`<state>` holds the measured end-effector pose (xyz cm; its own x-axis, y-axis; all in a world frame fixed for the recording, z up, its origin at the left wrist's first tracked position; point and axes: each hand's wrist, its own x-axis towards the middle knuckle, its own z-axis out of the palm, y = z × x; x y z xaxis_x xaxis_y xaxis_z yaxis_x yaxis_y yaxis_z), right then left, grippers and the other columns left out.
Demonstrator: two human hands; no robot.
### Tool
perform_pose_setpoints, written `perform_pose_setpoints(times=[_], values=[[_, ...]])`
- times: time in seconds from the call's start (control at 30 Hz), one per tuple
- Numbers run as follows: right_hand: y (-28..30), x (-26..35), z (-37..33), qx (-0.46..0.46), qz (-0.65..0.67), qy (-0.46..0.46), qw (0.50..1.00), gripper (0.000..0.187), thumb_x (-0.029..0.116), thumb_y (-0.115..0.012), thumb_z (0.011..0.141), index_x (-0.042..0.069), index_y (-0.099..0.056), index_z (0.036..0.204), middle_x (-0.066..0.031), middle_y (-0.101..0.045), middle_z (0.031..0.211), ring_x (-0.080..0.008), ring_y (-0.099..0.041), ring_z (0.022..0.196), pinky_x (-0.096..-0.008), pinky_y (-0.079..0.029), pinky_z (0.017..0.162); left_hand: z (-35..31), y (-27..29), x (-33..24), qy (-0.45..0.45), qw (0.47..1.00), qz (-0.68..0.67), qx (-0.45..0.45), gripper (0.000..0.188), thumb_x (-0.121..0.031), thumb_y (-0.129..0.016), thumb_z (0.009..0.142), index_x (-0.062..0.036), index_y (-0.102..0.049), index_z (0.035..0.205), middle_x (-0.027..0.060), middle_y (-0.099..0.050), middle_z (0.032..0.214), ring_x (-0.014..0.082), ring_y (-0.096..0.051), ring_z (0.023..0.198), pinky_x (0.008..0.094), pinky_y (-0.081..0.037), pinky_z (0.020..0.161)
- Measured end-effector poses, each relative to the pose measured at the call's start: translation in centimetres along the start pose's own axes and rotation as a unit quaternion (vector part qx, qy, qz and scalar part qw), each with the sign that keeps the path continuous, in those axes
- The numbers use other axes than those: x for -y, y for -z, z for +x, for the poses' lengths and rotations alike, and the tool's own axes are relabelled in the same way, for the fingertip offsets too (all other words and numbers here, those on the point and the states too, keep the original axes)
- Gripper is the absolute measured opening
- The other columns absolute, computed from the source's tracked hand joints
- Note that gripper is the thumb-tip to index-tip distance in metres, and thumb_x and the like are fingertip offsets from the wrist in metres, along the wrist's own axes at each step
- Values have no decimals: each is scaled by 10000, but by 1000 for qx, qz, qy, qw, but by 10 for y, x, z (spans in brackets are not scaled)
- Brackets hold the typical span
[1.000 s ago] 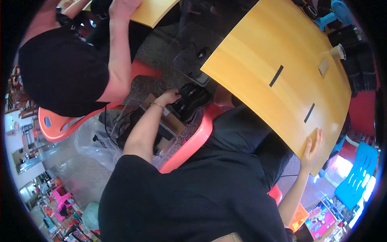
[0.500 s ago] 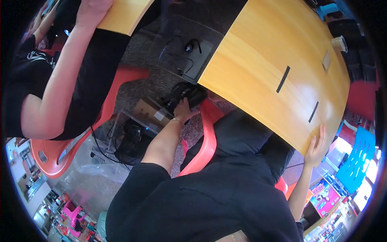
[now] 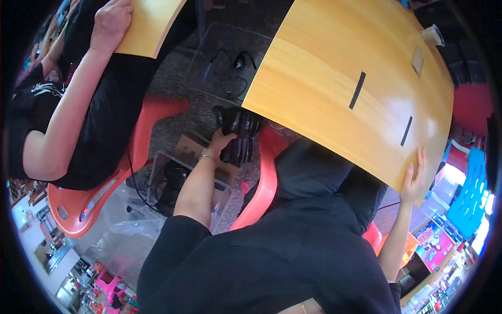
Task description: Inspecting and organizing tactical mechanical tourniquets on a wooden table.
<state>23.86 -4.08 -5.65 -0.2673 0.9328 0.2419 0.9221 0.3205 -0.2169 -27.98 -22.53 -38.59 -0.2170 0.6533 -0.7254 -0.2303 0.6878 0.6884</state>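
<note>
Down beside the table, my left hand [image 3: 222, 140] grips the near-left side of a black bundle [image 3: 241, 135] with several upright folds or strips. Its fingers are partly hidden behind the bundle, and I cannot make out exactly what it is. My right hand [image 3: 414, 182] lies with fingers stretched out on the near right edge of the wooden table [image 3: 314, 68]. Two black strips [image 3: 357, 90] lie on the tabletop, apart from that hand.
Under my left arm stand a cardboard box [image 3: 194, 149] and a clear plastic bin [image 3: 222, 196] with black items. A red chair [image 3: 266, 178] surrounds me. At left, a co-worker's hand [image 3: 112, 23] rests on another table. A cup [image 3: 433, 35] sits at the table's far right edge.
The black bundle, in my left hand, now stands more upright and shows its folds, uncovering more of the cardboard box. My right hand stays on the table edge. The view has shifted slightly.
</note>
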Motion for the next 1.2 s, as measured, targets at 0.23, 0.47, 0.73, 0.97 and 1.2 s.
perform_pose_setpoints(times=[0.23,0.47,0.73,0.97,1.2], values=[[2,3,3,-1,-4,4,1000,384,164,-514,936,70,-537,1307,-137,-472,1402,-297,-418,1318,-396,-301,1094,-43,12,-49,40,998,-39,-13,539,-91,-719,737,-14,-548,1243,100,-652,1096,206,-634,961,335,-495,875],[14,124,21,-59,153,201,966,204,173,-610,896,20,-634,1029,-103,-661,974,-286,-606,968,-406,-469,866,-92,19,-86,-90,995,43,-18,630,-70,-735,711,11,-493,1287,100,-621,1161,175,-572,1080,300,-428,968],[-52,271,28,332,324,306,831,551,248,-676,829,6,-497,1291,-214,-505,1288,-367,-517,1169,-417,-439,988,-179,45,-156,-121,991,-26,-43,598,-42,-730,671,-6,-530,1234,58,-606,1119,181,-570,1029,322,-425,956],[-68,298,28,493,382,193,757,915,440,-624,876,-132,-157,1417,-332,-349,1389,-408,-388,1299,-387,-347,1077,-263,70,-179,-148,974,-171,18,700,-14,-818,571,-51,-541,1213,35,-592,1131,223,-575,1052,354,-454,933],[-9,253,54,490,520,146,684,800,563,-334,970,-24,-140,1479,-234,-248,1510,-324,-274,1397,-371,-216,1142,-302,79,-209,-430,896,95,59,549,-57,-824,576,1,-596,1073,91,-605,1045,229,-581,990,353,-465,878]])
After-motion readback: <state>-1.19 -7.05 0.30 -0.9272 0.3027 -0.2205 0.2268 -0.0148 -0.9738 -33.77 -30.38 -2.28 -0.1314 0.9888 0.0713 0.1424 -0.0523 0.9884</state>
